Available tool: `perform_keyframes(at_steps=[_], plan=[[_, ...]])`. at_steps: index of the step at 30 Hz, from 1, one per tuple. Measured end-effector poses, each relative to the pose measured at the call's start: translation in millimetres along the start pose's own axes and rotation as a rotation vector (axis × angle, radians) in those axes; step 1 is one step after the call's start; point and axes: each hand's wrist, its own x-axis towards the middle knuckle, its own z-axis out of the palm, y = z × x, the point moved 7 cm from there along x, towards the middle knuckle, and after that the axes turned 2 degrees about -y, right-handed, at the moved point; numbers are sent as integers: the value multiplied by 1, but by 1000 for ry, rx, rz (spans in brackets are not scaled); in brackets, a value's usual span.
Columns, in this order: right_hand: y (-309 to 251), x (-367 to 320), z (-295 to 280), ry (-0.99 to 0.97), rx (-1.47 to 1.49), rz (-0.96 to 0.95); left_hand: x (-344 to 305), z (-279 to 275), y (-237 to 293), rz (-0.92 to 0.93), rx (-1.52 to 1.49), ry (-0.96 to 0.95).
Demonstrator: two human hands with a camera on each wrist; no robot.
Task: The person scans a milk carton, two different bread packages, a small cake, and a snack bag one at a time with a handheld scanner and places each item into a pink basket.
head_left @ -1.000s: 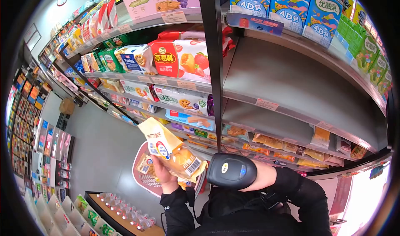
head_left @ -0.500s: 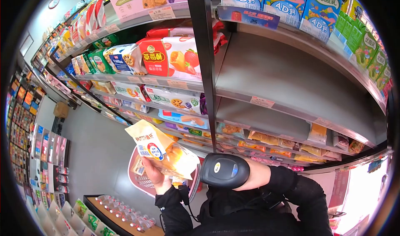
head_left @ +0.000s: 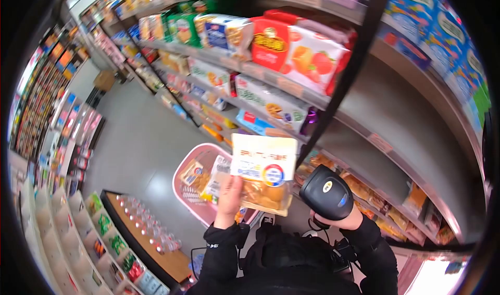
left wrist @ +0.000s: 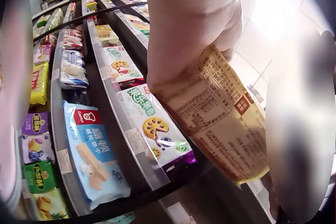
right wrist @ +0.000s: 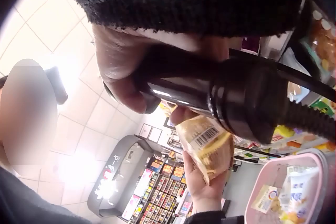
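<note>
My left hand (head_left: 228, 201) grips the lower left edge of a bread package (head_left: 263, 172), which stands upright with its cream label toward the head camera. In the left wrist view the printed back of the package (left wrist: 220, 119) shows below the hand (left wrist: 191, 29). A barcode is visible on the package (right wrist: 205, 148) in the right wrist view. My right hand (head_left: 350, 219) holds a black scanner (head_left: 327, 193) just right of the package, not touching it. In the right wrist view the fingers of the right hand (right wrist: 123, 71) wrap round the scanner's handle (right wrist: 184, 85).
A pink basket (head_left: 183, 193) with several packages stands beneath the left hand. Stocked shelves (head_left: 260, 73) run across the back and right. At lower left are white bins (head_left: 47, 232) and a wooden ledge (head_left: 166, 261) with bottles. Grey floor (head_left: 130, 144) lies left of the basket.
The package has turned from tilted to nearly upright, its label now facing the head camera. Scanner and package sit further right in the head view, which has tilted, and the scanner now points up and left.
</note>
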Motion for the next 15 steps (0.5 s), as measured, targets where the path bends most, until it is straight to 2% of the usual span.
perform_keyframes(at_steps=[2, 4, 7, 10, 13, 15], plan=[[4, 18, 7, 10, 98, 37, -13, -16, -26, -91, 128, -8], [17, 48, 25, -81, 184, 100, -28, -35, -32, -133, 216, 23], [32, 78, 47, -120, 336, 156, -37, -55, -25, -60, 145, 68], [30, 115, 75, -170, 299, 172, -43, -89, -14, -21, 86, 228], [32, 156, 105, -220, 252, 83, -43, -120, -3, 22, 127, 315], [28, 182, 124, -209, 268, 111, -38, -143, 2, 57, 184, 338]])
